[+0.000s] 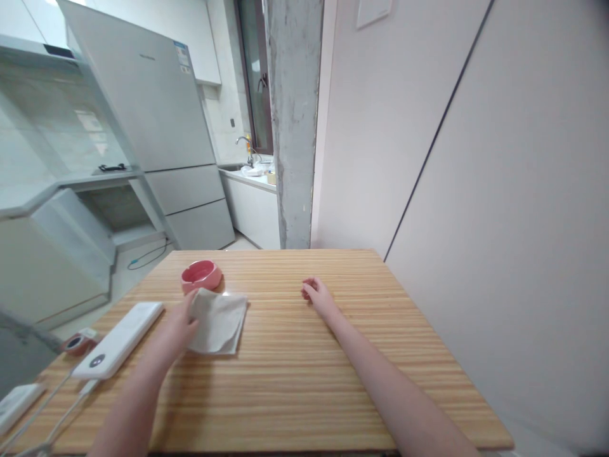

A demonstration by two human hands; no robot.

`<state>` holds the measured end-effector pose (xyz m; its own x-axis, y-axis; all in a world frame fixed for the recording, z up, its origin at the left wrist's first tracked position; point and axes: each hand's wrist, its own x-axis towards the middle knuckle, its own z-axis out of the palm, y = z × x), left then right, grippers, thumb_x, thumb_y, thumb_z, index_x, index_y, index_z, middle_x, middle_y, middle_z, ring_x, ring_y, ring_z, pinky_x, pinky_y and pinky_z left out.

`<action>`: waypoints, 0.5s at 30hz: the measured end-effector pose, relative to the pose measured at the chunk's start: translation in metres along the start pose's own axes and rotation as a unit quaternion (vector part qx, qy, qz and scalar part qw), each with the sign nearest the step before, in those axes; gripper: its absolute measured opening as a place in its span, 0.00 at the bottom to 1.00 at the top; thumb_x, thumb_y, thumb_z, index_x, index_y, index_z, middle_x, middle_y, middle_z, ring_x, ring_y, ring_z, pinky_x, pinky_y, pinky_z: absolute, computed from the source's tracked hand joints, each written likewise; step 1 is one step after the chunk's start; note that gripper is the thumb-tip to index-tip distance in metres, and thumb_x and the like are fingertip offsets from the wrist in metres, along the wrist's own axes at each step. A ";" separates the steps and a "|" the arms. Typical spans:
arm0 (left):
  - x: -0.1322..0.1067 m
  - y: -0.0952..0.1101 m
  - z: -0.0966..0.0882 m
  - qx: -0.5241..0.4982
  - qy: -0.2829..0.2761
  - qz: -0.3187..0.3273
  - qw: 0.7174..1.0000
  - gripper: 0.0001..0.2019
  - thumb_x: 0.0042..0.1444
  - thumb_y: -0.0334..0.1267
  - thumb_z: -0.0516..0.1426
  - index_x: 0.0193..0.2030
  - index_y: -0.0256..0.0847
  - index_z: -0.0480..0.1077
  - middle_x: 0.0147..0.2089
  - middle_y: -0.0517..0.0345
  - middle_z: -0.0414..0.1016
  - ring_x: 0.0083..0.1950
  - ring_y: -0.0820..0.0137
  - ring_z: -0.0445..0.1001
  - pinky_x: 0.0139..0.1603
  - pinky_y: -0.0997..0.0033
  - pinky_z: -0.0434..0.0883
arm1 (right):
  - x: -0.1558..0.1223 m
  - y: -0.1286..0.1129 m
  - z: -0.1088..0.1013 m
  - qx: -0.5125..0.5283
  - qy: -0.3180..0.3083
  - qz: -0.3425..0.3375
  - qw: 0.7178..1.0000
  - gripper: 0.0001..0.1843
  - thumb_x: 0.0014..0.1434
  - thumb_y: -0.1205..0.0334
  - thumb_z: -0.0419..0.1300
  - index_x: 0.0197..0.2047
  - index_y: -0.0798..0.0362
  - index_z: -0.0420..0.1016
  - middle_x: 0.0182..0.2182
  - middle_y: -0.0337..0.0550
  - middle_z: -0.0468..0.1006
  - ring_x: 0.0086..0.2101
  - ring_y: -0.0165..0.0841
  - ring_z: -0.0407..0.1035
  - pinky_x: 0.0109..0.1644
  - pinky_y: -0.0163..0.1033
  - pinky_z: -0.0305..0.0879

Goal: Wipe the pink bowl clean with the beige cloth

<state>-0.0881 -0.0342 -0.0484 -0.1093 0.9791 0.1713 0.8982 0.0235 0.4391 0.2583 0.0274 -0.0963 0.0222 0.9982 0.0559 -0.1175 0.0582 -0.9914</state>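
Note:
My left hand (179, 322) rests on the left edge of a folded grey cloth (219, 320) that lies flat on the wooden table (304, 374); its fingers grip the cloth's near-left side. A pink round dish (201, 275) stands just behind the cloth, touching its far corner. My right hand (318, 296) lies on the bare table to the right of the cloth, fingers curled in loosely, with nothing in them.
A white power bank (118, 339) with cables lies left of the cloth, a small red round item (76, 343) beside it. A wall runs along the table's right edge. Beyond stand a fridge (152, 127), a concrete pillar (295, 127) and a sink counter (252, 174).

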 end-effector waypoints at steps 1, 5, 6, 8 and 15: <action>-0.002 -0.016 -0.008 0.051 0.020 -0.028 0.998 0.32 0.42 0.31 0.49 0.59 0.41 0.57 0.56 0.49 0.69 0.56 0.57 0.68 0.54 0.56 0.66 | 0.002 0.003 0.000 -0.003 0.005 -0.001 1.000 0.16 0.45 0.51 0.60 0.33 0.51 0.65 0.23 0.33 0.70 0.25 0.28 0.66 0.32 0.35 0.63; -0.011 -0.031 -0.028 0.223 0.109 -0.116 0.962 0.23 0.48 0.35 0.49 0.53 0.41 0.63 0.61 0.46 0.63 0.60 0.46 0.61 0.50 0.45 0.66 | 0.003 0.012 0.004 -0.026 -0.009 -0.017 0.999 0.12 0.46 0.54 0.58 0.33 0.51 0.65 0.23 0.33 0.69 0.26 0.29 0.66 0.31 0.35 0.61; -0.012 -0.022 -0.028 0.230 0.135 -0.093 0.959 0.22 0.49 0.37 0.49 0.53 0.40 0.64 0.63 0.44 0.60 0.62 0.45 0.58 0.52 0.45 0.65 | 0.003 0.013 0.005 -0.029 -0.010 -0.019 0.999 0.12 0.47 0.54 0.57 0.33 0.51 0.65 0.23 0.34 0.69 0.26 0.29 0.66 0.31 0.35 0.61; -0.009 0.010 -0.022 0.184 0.157 0.001 0.970 0.21 0.52 0.39 0.48 0.52 0.37 0.65 0.64 0.42 0.58 0.64 0.49 0.57 0.57 0.49 0.62 | 0.003 0.014 0.005 -0.032 -0.009 -0.025 0.999 0.11 0.47 0.54 0.57 0.33 0.52 0.66 0.24 0.34 0.70 0.26 0.29 0.66 0.31 0.35 0.61; 0.015 0.161 0.055 -0.099 -0.114 0.183 0.971 0.11 0.57 0.40 0.48 0.36 0.40 0.71 0.35 0.55 0.76 0.35 0.67 0.73 0.38 0.68 0.69 | 0.004 0.011 0.003 0.009 -0.018 -0.016 1.000 0.20 0.48 0.44 0.58 0.38 0.50 0.67 0.34 0.43 0.75 0.32 0.32 0.70 0.32 0.36 0.65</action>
<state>0.0782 -0.0045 -0.0241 0.3198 0.9343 0.1575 0.7569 -0.3519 0.5507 0.2545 0.0316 -0.1067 -0.0092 0.9957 0.0919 -0.1345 0.0899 -0.9868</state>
